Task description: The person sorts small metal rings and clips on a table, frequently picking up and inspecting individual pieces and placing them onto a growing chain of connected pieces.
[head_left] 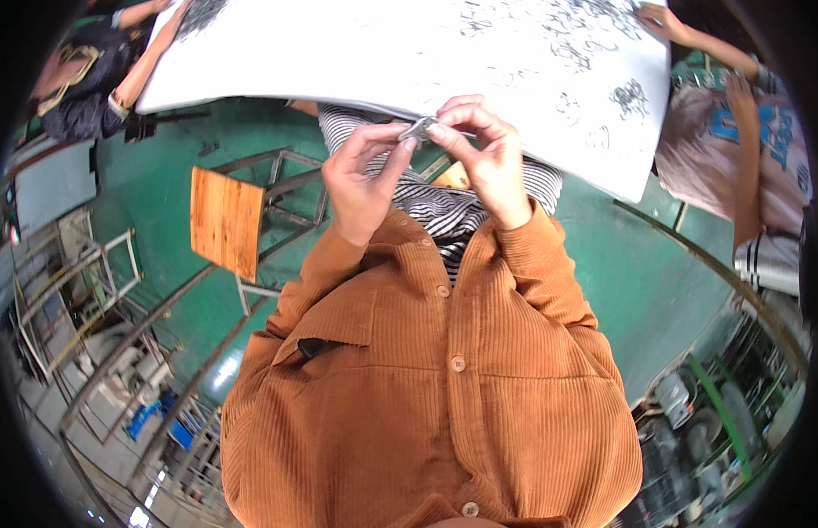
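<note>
Both my hands are raised at the near edge of a white table (338, 70). Between my fingertips is a small grey piece (419, 130) with a metallic look, mostly covered by fingers, so its kind cannot be made out. My left hand (363, 176) pinches its left end between thumb and fingers. From the other side, my right hand (490, 158) grips it the same way, thumb against the piece. On the tabletop, small dark curved pieces (576, 35) lie scattered toward the far right, with a denser clump (630, 97) nearer the right edge.
A co-worker's arm (145, 75) reaches onto the table at left, beside a dark heap (198, 13). Another co-worker's hand (662, 21) touches small pieces at right. A wooden-seated stool (226, 224) stands left of me on the green floor (154, 189). Metal frames (110, 264) stand farther left.
</note>
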The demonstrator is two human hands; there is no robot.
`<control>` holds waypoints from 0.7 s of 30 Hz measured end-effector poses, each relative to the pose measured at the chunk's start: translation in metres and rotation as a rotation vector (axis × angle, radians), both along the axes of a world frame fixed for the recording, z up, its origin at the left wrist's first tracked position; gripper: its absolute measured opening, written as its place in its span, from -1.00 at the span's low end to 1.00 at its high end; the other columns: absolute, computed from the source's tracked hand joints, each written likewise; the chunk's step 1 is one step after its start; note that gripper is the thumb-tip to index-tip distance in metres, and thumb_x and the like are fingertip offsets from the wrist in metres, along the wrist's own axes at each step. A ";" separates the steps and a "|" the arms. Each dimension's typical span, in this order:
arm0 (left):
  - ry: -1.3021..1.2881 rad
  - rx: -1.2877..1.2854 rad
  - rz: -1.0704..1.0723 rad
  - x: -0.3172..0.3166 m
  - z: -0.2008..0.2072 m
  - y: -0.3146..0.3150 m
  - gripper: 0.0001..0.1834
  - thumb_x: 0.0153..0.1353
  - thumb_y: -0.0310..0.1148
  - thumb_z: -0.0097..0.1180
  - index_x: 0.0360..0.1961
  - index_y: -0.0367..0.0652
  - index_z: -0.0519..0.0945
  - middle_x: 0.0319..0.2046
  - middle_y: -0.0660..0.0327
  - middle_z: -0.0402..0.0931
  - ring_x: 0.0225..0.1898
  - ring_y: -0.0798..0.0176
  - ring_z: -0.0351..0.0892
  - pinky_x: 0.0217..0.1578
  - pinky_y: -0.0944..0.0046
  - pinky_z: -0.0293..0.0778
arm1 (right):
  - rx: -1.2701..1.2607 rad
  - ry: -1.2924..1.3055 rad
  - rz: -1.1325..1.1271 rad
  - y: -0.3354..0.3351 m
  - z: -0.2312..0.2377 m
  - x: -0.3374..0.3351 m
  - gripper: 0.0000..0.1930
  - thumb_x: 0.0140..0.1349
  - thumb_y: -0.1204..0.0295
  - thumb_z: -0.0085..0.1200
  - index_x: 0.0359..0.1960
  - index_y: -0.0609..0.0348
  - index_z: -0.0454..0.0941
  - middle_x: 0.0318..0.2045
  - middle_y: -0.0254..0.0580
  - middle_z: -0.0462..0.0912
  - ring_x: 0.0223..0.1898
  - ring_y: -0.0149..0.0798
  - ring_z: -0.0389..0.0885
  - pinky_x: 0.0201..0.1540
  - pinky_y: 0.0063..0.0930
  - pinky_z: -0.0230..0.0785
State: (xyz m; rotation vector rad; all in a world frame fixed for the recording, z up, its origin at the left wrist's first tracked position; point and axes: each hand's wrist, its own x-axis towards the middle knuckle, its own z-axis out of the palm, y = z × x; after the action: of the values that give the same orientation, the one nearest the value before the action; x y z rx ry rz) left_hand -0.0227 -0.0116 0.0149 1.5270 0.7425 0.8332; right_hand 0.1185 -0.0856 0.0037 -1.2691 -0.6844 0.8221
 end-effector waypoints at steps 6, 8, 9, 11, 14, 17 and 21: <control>-0.052 0.008 -0.063 0.008 0.005 0.007 -0.80 0.13 -0.72 0.16 -0.19 -0.41 0.54 -0.22 0.07 0.61 -0.15 0.31 0.61 -0.11 0.39 0.55 | 0.019 -0.076 -0.089 -0.003 0.015 0.002 -0.87 0.02 0.53 0.34 -0.44 0.21 0.60 -0.33 -0.28 0.56 -0.21 -0.36 0.51 -0.06 -0.46 0.36; -0.037 0.043 -0.082 0.010 0.006 0.006 -0.82 0.12 -0.69 0.19 -0.22 -0.38 0.57 -0.26 0.09 0.62 -0.19 0.32 0.62 -0.14 0.39 0.54 | 0.008 -0.133 -0.095 -0.004 0.017 0.004 -0.87 0.02 0.54 0.34 -0.45 0.20 0.59 -0.33 -0.28 0.57 -0.22 -0.35 0.52 -0.07 -0.46 0.36; -0.006 0.080 -0.092 0.011 0.007 0.006 -0.84 0.10 -0.66 0.23 -0.25 -0.36 0.59 -0.30 0.12 0.63 -0.22 0.34 0.63 -0.18 0.39 0.54 | 0.024 -0.128 -0.096 -0.003 0.018 0.004 -0.86 0.01 0.54 0.33 -0.45 0.20 0.59 -0.34 -0.28 0.57 -0.23 -0.34 0.52 -0.08 -0.46 0.36; 0.020 0.152 -0.175 0.015 0.010 0.010 -0.87 0.10 -0.60 0.26 -0.29 -0.32 0.63 -0.34 0.14 0.65 -0.26 0.36 0.64 -0.22 0.38 0.54 | 0.057 -0.117 -0.099 -0.005 0.022 0.002 -0.86 0.01 0.54 0.33 -0.45 0.19 0.58 -0.36 -0.27 0.57 -0.24 -0.34 0.52 -0.10 -0.47 0.36; 0.059 0.247 -0.313 0.013 0.006 0.041 -0.90 0.15 -0.49 0.25 -0.29 -0.26 0.65 -0.34 0.14 0.67 -0.28 0.35 0.65 -0.25 0.35 0.53 | 0.063 -0.329 -0.076 -0.012 0.027 0.003 -0.85 -0.01 0.51 0.34 -0.45 0.13 0.58 -0.37 -0.31 0.60 -0.26 -0.32 0.57 0.11 -0.23 0.34; 0.162 0.245 -0.196 0.056 -0.021 0.094 -0.86 0.19 -0.42 0.21 -0.31 -0.30 0.66 -0.34 0.14 0.68 -0.29 0.35 0.64 -0.21 0.35 0.51 | 0.095 -0.429 -0.044 -0.025 0.025 0.003 -0.85 -0.03 0.49 0.35 -0.46 0.10 0.59 -0.37 -0.33 0.61 -0.26 -0.30 0.61 0.26 -0.04 0.22; 0.323 0.524 -0.133 0.148 -0.096 0.197 -0.73 0.07 -0.32 0.20 -0.18 -0.17 0.63 -0.20 -0.10 0.59 -0.14 -0.14 0.56 -0.04 0.01 0.47 | 0.111 -0.500 0.042 -0.036 0.020 0.001 -0.84 -0.04 0.48 0.35 -0.44 0.11 0.59 -0.39 -0.32 0.60 -0.24 -0.28 0.61 0.27 -0.04 0.21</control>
State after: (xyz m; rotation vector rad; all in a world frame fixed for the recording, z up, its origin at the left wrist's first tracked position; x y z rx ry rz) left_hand 0.1254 0.1852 -0.0813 2.1928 0.6722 0.7196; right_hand 0.1190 -0.1221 0.0241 -1.3726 -1.1424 0.4902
